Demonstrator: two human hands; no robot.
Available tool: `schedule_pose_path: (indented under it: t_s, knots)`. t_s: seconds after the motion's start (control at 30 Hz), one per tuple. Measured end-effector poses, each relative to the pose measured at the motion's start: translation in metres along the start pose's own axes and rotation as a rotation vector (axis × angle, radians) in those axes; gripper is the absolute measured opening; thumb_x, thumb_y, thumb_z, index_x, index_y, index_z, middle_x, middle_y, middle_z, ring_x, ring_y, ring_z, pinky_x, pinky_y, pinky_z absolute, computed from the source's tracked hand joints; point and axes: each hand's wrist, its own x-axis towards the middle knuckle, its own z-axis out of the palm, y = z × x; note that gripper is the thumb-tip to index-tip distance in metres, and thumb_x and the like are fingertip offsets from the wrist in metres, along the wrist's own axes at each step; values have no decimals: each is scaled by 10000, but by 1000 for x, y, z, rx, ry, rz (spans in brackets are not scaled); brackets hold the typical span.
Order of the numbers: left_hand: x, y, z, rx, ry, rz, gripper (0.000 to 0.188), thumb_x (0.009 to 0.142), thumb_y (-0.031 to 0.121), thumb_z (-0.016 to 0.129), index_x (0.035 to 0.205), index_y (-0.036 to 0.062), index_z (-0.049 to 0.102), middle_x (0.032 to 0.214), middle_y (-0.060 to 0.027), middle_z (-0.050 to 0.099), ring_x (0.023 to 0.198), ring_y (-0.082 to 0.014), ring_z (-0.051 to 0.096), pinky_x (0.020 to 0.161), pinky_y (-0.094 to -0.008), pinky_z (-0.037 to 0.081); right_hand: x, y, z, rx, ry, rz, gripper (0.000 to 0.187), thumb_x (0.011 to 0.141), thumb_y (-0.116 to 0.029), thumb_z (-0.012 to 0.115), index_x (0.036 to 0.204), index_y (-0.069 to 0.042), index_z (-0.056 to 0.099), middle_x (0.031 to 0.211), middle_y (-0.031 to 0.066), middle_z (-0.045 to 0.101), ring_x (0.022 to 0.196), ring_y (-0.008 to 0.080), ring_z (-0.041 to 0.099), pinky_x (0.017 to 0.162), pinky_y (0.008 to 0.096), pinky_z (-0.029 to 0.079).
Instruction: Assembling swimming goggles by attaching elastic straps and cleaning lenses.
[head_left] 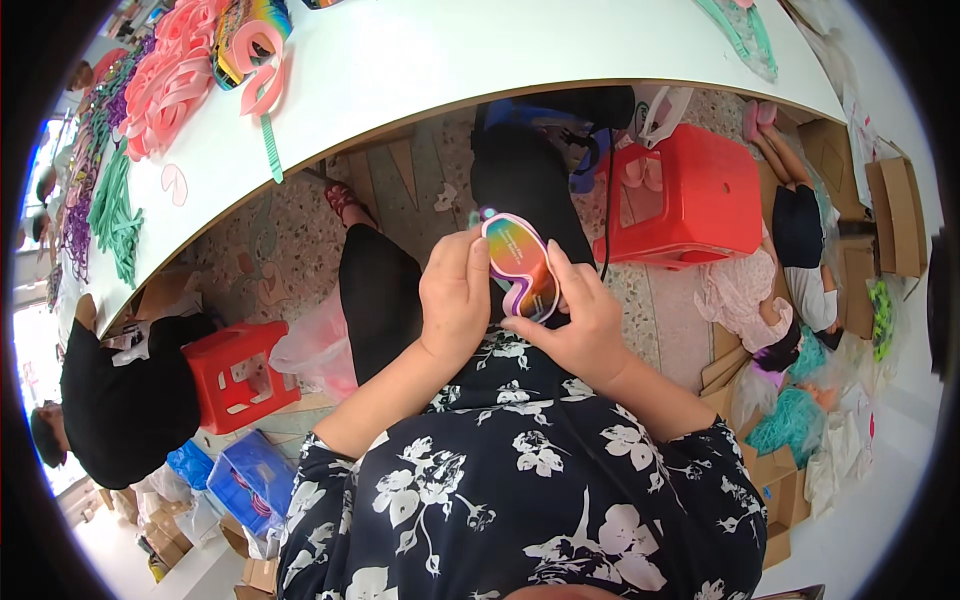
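Left hand: fingers grasping goggles, upper edge.
Right hand: fingers grasping goggles, lower edge.
Goggles: pink frame, iridescent lens, over lap.
Worktop: beyond knees.

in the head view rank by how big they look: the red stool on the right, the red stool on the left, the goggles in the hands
1. Right red stool
2. Left red stool
3. Goggles, smallest, though nearest the camera

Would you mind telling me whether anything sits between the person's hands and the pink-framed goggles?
Nothing visible does. The left hand and the right hand both already grip the goggles, fingers directly on the pink frame, holding them above the lap, below the white table edge.
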Motion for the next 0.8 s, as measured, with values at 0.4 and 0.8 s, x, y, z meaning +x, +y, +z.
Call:
schedule_pose_path:
  t_s: [0.4,0.8]
  knots:
    - [21,24,-10,168,-299,265,260,898,84,658,1145,6,685,884,-120,617,793,-290,617,717,-379,506,45,37,-27,662,-154,444,208,934,-164,698,1031,17,728,841,42,661,740,101,594,643,243,462]
    - [48,38,-6,-572,-578,-661,124,919,78,709,976,-17,653,836,-30,681,778,-77,621,677,-222,496,87,68,-44,1130,-788,824,197,827,-129,791,924,-18,660,772,6,639,639,53,550,557,180,416]
